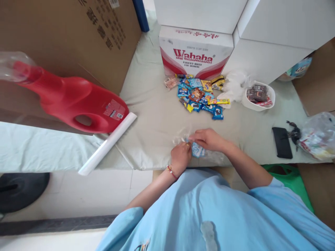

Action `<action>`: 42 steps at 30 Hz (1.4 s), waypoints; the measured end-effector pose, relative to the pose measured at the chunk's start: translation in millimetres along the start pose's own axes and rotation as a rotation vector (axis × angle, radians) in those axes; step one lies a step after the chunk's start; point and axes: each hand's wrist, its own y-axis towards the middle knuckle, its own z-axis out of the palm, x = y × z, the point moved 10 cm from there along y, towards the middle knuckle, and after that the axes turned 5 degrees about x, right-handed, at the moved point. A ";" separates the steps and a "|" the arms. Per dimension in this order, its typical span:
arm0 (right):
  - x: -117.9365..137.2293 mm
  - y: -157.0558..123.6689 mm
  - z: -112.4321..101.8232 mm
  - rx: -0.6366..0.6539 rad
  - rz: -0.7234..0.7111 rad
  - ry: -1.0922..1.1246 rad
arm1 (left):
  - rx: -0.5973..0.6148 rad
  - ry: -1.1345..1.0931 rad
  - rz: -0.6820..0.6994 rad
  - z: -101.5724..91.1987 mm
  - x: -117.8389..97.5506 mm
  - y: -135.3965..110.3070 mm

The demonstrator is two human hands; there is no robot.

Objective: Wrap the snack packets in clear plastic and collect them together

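Note:
My left hand (180, 157) and my right hand (208, 138) meet near the front edge of the pale cloth-covered table (157, 118). Both are closed on a clear plastic bag (183, 137) with a small blue snack packet (196, 150) inside or against it. My left wrist wears a red string bracelet. A pile of several wrapped snacks (200, 96) lies farther back, in front of the white and red Wahaha box (195, 52).
A white bowl (258, 104) of dark cocoa packets sits right of the pile, beside crumpled clear plastic (234, 85). A black phone (282, 142), keys and a filled plastic bag (318, 136) lie at right. A red jug (70, 101), white roll (107, 144) and cardboard box (78, 35) stand left.

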 end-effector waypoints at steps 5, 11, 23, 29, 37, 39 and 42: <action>10.4 -29.5 46.5 0.091 0.081 -0.131 | -0.113 -0.249 -0.261 -1.0 33.8 -6.0; 2.8 -34.5 69.8 0.091 0.200 -0.181 | -0.126 -0.539 -0.222 -1.1 49.2 -7.1; 19.3 -26.9 73.9 0.076 0.154 -0.247 | -0.273 -0.162 -0.314 -36.8 50.1 10.9; 18.0 -42.6 56.8 -0.094 -0.099 0.018 | -0.217 -0.360 -0.215 -48.8 69.3 0.0; 15.1 -41.4 52.9 -0.140 -0.125 0.121 | -0.205 -0.238 0.163 -29.7 -24.0 -19.1; 11.6 -48.7 50.8 -0.135 -0.156 0.204 | -0.135 -0.124 0.256 -11.8 -39.9 -19.1; -17.8 -70.7 38.6 -0.284 -0.003 0.260 | -0.058 0.041 0.299 3.8 -43.8 -24.6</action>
